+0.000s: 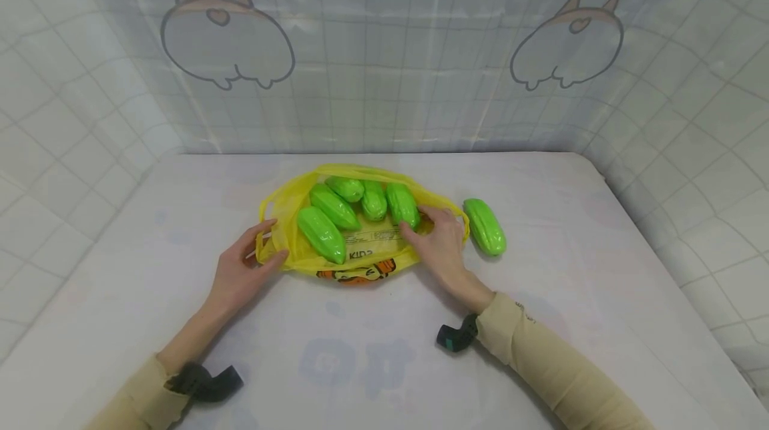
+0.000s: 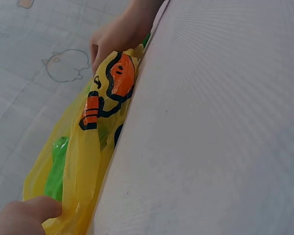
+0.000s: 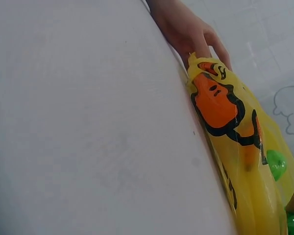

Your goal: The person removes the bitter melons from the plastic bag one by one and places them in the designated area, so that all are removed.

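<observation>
A yellow plastic bag (image 1: 375, 250) lies on its side with its mouth spread, holding several green cucumber-like pieces (image 1: 321, 234). My left hand (image 1: 246, 270) holds the bag's left end between thumb and fingers; in the right wrist view that hand (image 3: 186, 29) is at the bag's corner. At the right end of the mouth, my right hand (image 1: 441, 246) reaches over the rim, its thumb and fingers around the lower end of the rightmost green piece (image 1: 401, 203). The bag partly hides the right fingers. The left wrist view shows the left thumb (image 2: 29, 213) against the bag (image 2: 83, 166).
Another green piece (image 1: 485, 226) lies outside the bag, just right of it, on the pale table cover (image 1: 372, 343). Behind the table hangs a grid-patterned sheet (image 1: 396, 56) with cartoon animal drawings, and similar sheets stand on both sides.
</observation>
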